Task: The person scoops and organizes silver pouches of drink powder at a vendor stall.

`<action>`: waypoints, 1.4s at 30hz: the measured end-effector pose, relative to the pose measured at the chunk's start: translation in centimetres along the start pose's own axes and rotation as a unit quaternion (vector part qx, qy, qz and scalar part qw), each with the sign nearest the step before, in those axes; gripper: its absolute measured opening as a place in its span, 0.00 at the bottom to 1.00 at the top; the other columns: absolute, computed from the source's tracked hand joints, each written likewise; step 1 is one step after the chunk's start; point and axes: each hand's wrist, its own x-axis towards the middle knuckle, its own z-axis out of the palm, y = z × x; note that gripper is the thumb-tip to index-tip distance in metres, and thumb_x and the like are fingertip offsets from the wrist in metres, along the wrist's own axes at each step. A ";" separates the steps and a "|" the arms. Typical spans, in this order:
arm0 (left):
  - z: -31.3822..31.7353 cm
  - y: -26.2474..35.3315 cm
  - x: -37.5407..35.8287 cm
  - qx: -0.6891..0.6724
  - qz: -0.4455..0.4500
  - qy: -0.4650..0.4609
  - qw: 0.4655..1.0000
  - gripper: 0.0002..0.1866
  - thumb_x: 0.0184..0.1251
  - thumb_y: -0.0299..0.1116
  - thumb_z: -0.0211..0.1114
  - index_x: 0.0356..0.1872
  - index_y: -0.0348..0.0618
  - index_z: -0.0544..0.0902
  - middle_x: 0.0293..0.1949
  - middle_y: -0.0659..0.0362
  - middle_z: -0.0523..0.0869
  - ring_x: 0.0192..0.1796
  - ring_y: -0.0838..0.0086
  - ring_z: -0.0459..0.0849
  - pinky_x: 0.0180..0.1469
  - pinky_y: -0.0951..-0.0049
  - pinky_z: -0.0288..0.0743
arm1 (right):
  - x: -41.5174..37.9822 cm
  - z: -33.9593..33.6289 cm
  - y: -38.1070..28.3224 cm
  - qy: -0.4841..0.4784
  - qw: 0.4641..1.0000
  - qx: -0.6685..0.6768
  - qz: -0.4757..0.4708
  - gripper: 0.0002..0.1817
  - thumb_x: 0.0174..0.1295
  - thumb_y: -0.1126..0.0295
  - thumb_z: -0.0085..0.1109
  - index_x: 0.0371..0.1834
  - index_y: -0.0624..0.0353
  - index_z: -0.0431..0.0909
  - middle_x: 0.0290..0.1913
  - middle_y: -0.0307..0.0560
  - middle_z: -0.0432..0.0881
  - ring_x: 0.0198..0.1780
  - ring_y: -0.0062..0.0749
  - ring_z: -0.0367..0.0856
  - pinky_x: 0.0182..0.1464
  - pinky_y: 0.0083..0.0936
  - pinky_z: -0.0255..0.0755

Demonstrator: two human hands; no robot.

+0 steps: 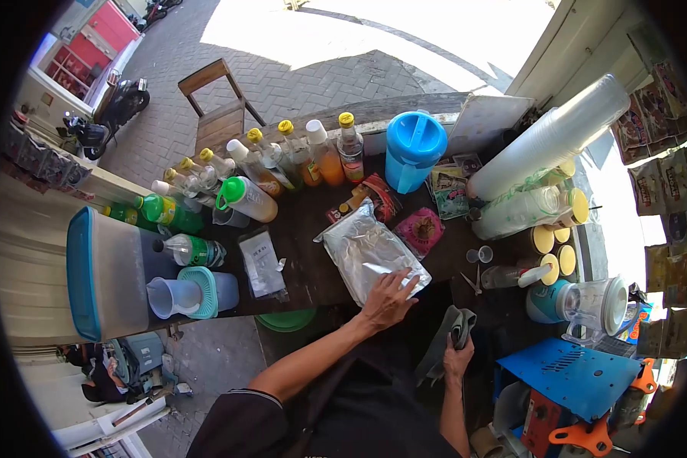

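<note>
My left hand [393, 299] lies with fingers spread on the lower right part of a shiny silver foil packet [370, 248], which rests flat near the front edge of the dark table. A folded grey-green cloth [444, 347] hangs from my right hand [458, 356], whose fingers are wrapped round it below the table edge. Just beyond the foil packet are a pink packet [420, 231] and a red and black packet [379, 196]. Left of it lies a clear plastic bag with a white label [261, 263].
Several bottles [325, 156] line the back edge, beside a blue pitcher [414, 153]. Tall stacked plastic cups [549, 137] lean at the right, above a blender [580, 301] and scissors [472, 284]. A large lidded tub [118, 267] stands left. Sachets [660, 179] hang at the right.
</note>
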 end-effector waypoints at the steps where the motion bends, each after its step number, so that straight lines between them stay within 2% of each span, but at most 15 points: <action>1: -0.7 -1.9 -0.7 0.035 -0.029 0.076 0.996 0.29 0.59 0.39 0.66 0.62 0.41 0.72 0.61 0.47 0.71 0.61 0.54 0.72 0.63 0.58 0.63 | 0.2 0.1 -0.9 -0.013 1.000 0.015 -0.024 0.17 0.59 0.76 0.59 0.51 0.70 0.77 0.41 0.48 0.84 0.44 0.27 0.80 0.49 0.24 0.72; 4: -3.5 -7.4 -0.5 0.138 -0.250 0.190 0.939 0.38 0.59 0.47 0.66 0.66 0.36 0.66 0.63 0.42 0.65 0.66 0.49 0.63 0.67 0.50 0.54 | 1.6 0.4 -5.0 -0.096 0.994 -0.015 -0.050 0.22 0.52 0.83 0.49 0.52 0.71 0.76 0.40 0.49 0.84 0.42 0.27 0.80 0.47 0.23 0.72; 6: -4.5 -10.9 0.1 0.105 -0.379 0.163 0.905 0.48 0.50 0.55 0.73 0.66 0.33 0.64 0.60 0.42 0.68 0.65 0.48 0.65 0.66 0.52 0.59 | 2.9 1.2 -7.9 -0.143 0.986 -0.064 -0.052 0.22 0.49 0.84 0.45 0.50 0.71 0.76 0.36 0.50 0.84 0.38 0.25 0.79 0.44 0.23 0.72; 9: -4.8 -13.4 0.2 0.039 -0.390 0.112 0.913 0.45 0.48 0.55 0.74 0.64 0.37 0.69 0.56 0.44 0.73 0.61 0.49 0.69 0.64 0.56 0.64 | 5.2 3.0 -11.7 -0.211 0.970 -0.063 -0.106 0.21 0.48 0.82 0.47 0.48 0.69 0.76 0.32 0.53 0.82 0.35 0.25 0.78 0.42 0.24 0.71; 14: -7.5 -13.8 0.6 -0.001 -0.342 0.054 0.938 0.42 0.42 0.41 0.79 0.63 0.42 0.72 0.56 0.45 0.74 0.60 0.50 0.70 0.63 0.58 0.66 | 6.7 7.0 -16.8 -0.318 0.893 -0.214 -0.236 0.24 0.45 0.80 0.53 0.50 0.62 0.78 0.37 0.56 0.84 0.41 0.51 0.83 0.49 0.31 0.74; 15: -8.2 -13.9 0.5 -0.010 -0.336 0.068 0.939 0.42 0.39 0.36 0.79 0.63 0.42 0.73 0.56 0.46 0.73 0.61 0.49 0.70 0.62 0.57 0.66 | 6.3 8.8 -16.7 -0.289 0.890 -0.185 -0.300 0.26 0.45 0.81 0.53 0.52 0.60 0.78 0.46 0.55 0.83 0.49 0.54 0.81 0.54 0.35 0.73; 22: -5.8 -18.2 -4.9 -0.093 -0.361 0.230 0.899 0.33 0.43 0.38 0.78 0.54 0.40 0.79 0.50 0.47 0.79 0.54 0.53 0.78 0.56 0.59 0.72 | 6.3 20.8 -15.8 -0.225 0.765 -0.313 -0.516 0.28 0.52 0.81 0.52 0.61 0.54 0.75 0.65 0.50 0.72 0.67 0.48 0.68 0.62 0.38 0.67; 24: -4.7 -18.3 -5.7 -0.078 -0.356 0.235 0.901 0.27 0.47 0.40 0.77 0.49 0.38 0.82 0.40 0.48 0.85 0.45 0.57 0.84 0.54 0.61 0.73 | 6.7 22.7 -14.1 -0.212 0.724 -0.355 -0.551 0.27 0.56 0.79 0.51 0.62 0.53 0.74 0.66 0.49 0.71 0.69 0.48 0.66 0.64 0.39 0.65; 26: -4.8 -17.1 -5.2 -0.185 -0.461 0.218 0.840 0.20 0.52 0.41 0.75 0.42 0.37 0.84 0.31 0.50 0.87 0.35 0.59 0.87 0.49 0.62 0.76 | 6.3 22.4 -11.2 -0.262 0.711 -0.348 -0.553 0.25 0.60 0.75 0.47 0.63 0.52 0.73 0.68 0.48 0.70 0.70 0.46 0.65 0.66 0.40 0.62; 28: -2.8 -16.8 -5.6 -0.146 -0.426 0.259 0.855 0.18 0.54 0.43 0.73 0.34 0.36 0.84 0.25 0.52 0.87 0.28 0.61 0.87 0.40 0.63 0.78 | 4.8 21.1 -8.5 -0.293 0.688 -0.368 -0.552 0.25 0.60 0.74 0.47 0.64 0.51 0.72 0.70 0.48 0.68 0.71 0.46 0.64 0.67 0.39 0.61; 33: -0.9 -17.5 -5.8 -0.227 -0.459 0.285 0.810 0.20 0.57 0.47 0.71 0.31 0.35 0.84 0.25 0.52 0.86 0.30 0.68 0.86 0.35 0.68 0.75 | 1.7 17.5 -7.4 -0.336 0.712 -0.359 -0.502 0.24 0.55 0.76 0.49 0.58 0.50 0.77 0.62 0.49 0.76 0.65 0.47 0.71 0.63 0.38 0.65; 35: -0.2 -17.5 -6.6 -0.281 -0.475 0.235 0.800 0.21 0.58 0.47 0.71 0.32 0.35 0.84 0.25 0.54 0.86 0.31 0.72 0.85 0.36 0.69 0.75 | 2.9 16.1 -8.6 -0.510 0.735 -0.313 -0.319 0.27 0.45 0.77 0.53 0.54 0.55 0.77 0.50 0.56 0.82 0.54 0.53 0.79 0.52 0.41 0.72; 38: 0.2 -14.0 -8.9 -0.474 -0.477 0.141 0.727 0.21 0.58 0.46 0.73 0.36 0.35 0.85 0.29 0.60 0.85 0.34 0.79 0.80 0.39 0.71 0.74 | 4.1 15.1 -8.0 -0.427 0.826 -0.258 -0.263 0.28 0.40 0.77 0.53 0.52 0.59 0.75 0.39 0.63 0.82 0.45 0.60 0.80 0.44 0.46 0.72; 39: 0.1 -12.0 -9.8 -0.497 -0.449 0.140 0.729 0.21 0.56 0.45 0.74 0.37 0.35 0.85 0.30 0.60 0.85 0.35 0.78 0.80 0.40 0.72 0.73 | 4.2 14.8 -8.7 -0.384 0.846 -0.283 -0.239 0.20 0.41 0.76 0.55 0.43 0.63 0.73 0.35 0.66 0.79 0.42 0.66 0.77 0.43 0.50 0.71; 42: 0.4 -9.7 -12.1 -0.551 -0.391 0.059 0.735 0.20 0.53 0.43 0.76 0.38 0.36 0.85 0.32 0.60 0.86 0.38 0.77 0.81 0.43 0.74 0.72 | 4.7 14.7 -8.0 -0.290 0.910 -0.172 -0.242 0.20 0.42 0.76 0.54 0.44 0.65 0.72 0.36 0.68 0.79 0.44 0.67 0.76 0.44 0.50 0.71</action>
